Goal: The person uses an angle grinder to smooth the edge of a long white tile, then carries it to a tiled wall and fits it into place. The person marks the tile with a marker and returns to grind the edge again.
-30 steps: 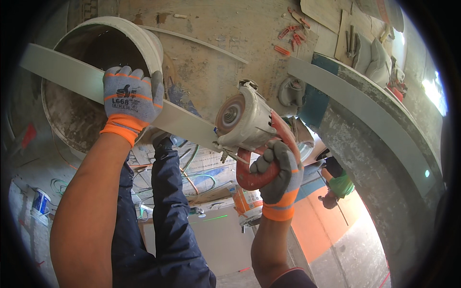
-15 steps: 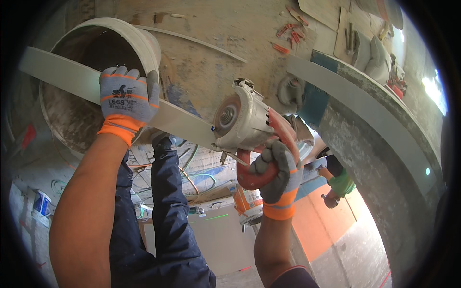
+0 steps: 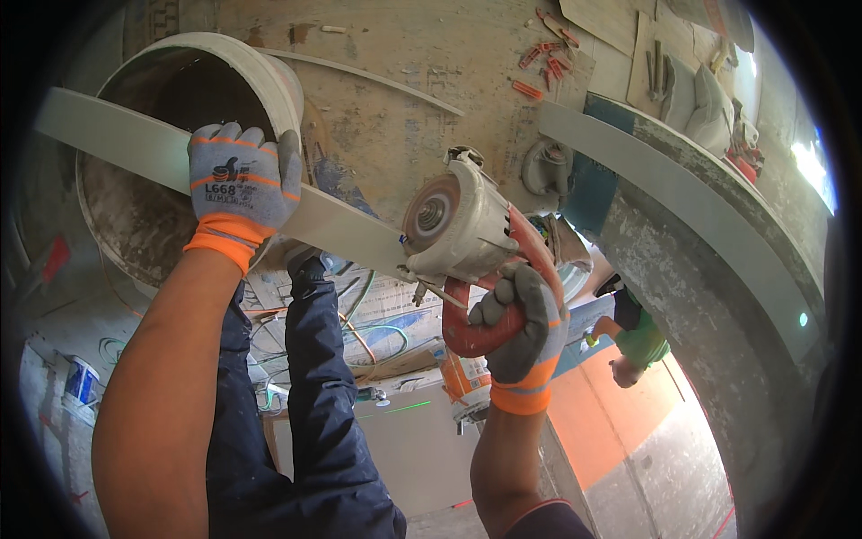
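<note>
My left hand (image 3: 238, 184), in a grey and orange work glove, is closed over a long pale strip (image 3: 350, 230), perhaps tile. The strip lies across the mouth of a large dirty bucket (image 3: 285, 85). My right hand (image 3: 525, 328), gloved alike, wraps round the red loop handle of a handheld disc cutter (image 3: 471, 242). The cutter's metal body and round disc guard are at the strip's right end, its base plate by the strip's near edge. Whether the disc is spinning cannot be made out.
A second pale strip (image 3: 682, 193) lies along a curved-looking ledge on the right. Red tools (image 3: 543, 63) and a thin strip (image 3: 368, 83) lie on the dusty board beyond. Hoses and cables (image 3: 400, 337) trail near my legs. Another person in green (image 3: 642, 346) is at lower right.
The view shifts very slightly. Both hands keep their grips, and the cutter stays at the strip's right end. The person in green has changed posture a little.
</note>
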Demonstrator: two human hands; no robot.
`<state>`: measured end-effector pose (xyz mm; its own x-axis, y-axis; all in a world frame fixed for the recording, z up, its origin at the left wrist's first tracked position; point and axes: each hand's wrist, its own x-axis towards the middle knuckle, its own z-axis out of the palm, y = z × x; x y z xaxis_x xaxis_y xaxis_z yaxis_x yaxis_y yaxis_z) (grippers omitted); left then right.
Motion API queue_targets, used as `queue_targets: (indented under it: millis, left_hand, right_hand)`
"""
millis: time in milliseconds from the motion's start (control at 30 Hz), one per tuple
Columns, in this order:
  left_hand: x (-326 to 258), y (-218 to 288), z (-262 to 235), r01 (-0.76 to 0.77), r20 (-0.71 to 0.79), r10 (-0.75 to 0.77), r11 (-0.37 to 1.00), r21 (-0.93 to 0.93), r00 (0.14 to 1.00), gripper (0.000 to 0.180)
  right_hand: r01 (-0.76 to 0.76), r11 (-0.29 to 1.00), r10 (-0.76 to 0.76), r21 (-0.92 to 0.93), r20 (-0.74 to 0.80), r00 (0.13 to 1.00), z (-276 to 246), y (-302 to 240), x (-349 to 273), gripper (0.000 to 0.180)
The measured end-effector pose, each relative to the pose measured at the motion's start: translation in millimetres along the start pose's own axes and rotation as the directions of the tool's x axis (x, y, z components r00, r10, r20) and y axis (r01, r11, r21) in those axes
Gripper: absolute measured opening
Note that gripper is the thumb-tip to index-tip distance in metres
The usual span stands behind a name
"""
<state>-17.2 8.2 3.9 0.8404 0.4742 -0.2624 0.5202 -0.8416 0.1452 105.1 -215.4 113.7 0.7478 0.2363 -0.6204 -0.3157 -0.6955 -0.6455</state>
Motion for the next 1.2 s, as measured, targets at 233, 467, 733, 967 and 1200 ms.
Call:
queue_targets:
  millis: [233,467,733,967,1200]
  left_hand:
    - [-0.2,-0.8,1.3,-0.019,-0.02,0.02,1.0,0.023,1.0,0.03]
    - [0.0,-0.5,1.0,-0.004,-0.01,0.004,1.0,0.006,1.0,0.03]
    - [-0.4,-1.3,2.1,-0.014,-0.027,0.014,1.0,0.023,1.0,0.029]
    - [-0.4,-1.1,0.9,-0.014,-0.01,0.014,1.0,0.024,1.0,0.03]
    - [-0.5,-0.5,1.8,-0.01,-0.015,0.011,0.999,0.047,1.0,0.031]
  right_hand:
    - [-0.1,0.985,0.097,0.139,0.022,0.995,-3.9,2.8,-3.9,0.044]
    - [-0.255,0.854,0.311,0.454,-0.052,0.949,-1.4,2.1,-6.3,0.022]
    - [-0.019,0.999,0.021,-0.051,0.043,0.999,-5.6,7.4,-3.7,0.046]
    - [0.06,0.998,-0.06,0.011,0.019,0.998,-1.2,2.6,-0.9,0.043]
    - [-0.05,0.956,0.044,0.289,0.026,0.999,1.2,-0.8,-0.7,0.044]
